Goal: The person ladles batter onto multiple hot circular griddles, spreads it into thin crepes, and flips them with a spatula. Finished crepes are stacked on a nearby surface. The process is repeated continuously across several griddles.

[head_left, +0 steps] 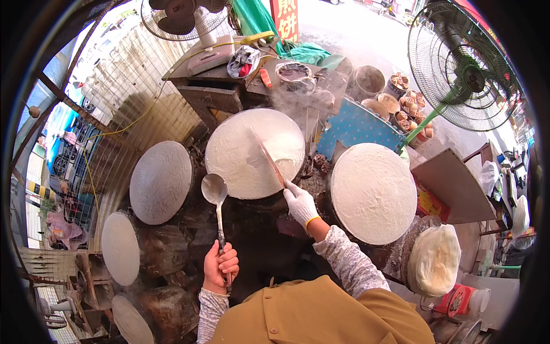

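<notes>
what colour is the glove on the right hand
White glove, with a yellow cuff edge; best seen in the head view.

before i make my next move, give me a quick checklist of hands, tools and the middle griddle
1. Ladle gripped by the handle in the left hand: ok.
2. Long blade held at its near end by the right hand: ok.
3. Both hands gloved: not ok, only the right is; the left is bare.
4. Pale layer on the middle griddle even: not ok, a darker patch shows beside the blade.
5. Ladle bowl off the griddle's rim: cannot tell, they overlap in this view.
</notes>
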The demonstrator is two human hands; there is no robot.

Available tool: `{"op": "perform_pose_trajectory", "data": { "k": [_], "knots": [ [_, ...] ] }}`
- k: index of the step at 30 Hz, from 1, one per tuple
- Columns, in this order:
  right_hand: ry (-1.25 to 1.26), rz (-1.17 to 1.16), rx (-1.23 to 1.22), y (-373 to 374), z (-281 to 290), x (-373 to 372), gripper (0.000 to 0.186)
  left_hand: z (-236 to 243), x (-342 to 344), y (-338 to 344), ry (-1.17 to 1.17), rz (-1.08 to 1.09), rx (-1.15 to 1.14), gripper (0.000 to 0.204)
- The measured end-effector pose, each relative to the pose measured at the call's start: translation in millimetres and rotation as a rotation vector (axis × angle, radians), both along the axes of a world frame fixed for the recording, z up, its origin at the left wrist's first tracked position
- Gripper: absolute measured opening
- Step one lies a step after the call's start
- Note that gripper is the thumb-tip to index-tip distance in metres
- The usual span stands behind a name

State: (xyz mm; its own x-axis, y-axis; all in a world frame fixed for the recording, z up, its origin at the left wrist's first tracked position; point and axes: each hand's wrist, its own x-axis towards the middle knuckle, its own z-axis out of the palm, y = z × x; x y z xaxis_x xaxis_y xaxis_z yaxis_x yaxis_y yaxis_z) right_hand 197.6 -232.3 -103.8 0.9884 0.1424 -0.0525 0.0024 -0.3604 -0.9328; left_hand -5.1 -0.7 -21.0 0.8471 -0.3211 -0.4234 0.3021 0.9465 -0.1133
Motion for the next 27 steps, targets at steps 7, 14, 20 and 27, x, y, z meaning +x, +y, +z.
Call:
{"op": "perform_pose_trajectory", "data": {
  "k": [7, 14, 20, 27],
  "knots": [
    [0.036, -0.153, -0.006, -37.2, -25.0, 32.0, 0.042, 6.6, -3.9, 7.5, -0.005, -0.041, 0.040, 0.042],
    [-0.036, -0.168, 0.070, -28.2, -20.1, 13.1, 0.040, 8.4, -7.0, 15.4, -0.008, -0.077, 0.041, 0.043],
    [0.153, -0.141, 0.166, 13.2, -35.7, -27.9, 0.041, -2.2, -12.2, 16.0, 0.008, -0.099, 0.013, 0.041],
    [0.183, -0.179, 0.197, -3.9, -33.3, 62.7, 0.039, -4.6, 23.1, 13.1, 0.020, -0.209, 0.109, 0.045]
  ]
}}
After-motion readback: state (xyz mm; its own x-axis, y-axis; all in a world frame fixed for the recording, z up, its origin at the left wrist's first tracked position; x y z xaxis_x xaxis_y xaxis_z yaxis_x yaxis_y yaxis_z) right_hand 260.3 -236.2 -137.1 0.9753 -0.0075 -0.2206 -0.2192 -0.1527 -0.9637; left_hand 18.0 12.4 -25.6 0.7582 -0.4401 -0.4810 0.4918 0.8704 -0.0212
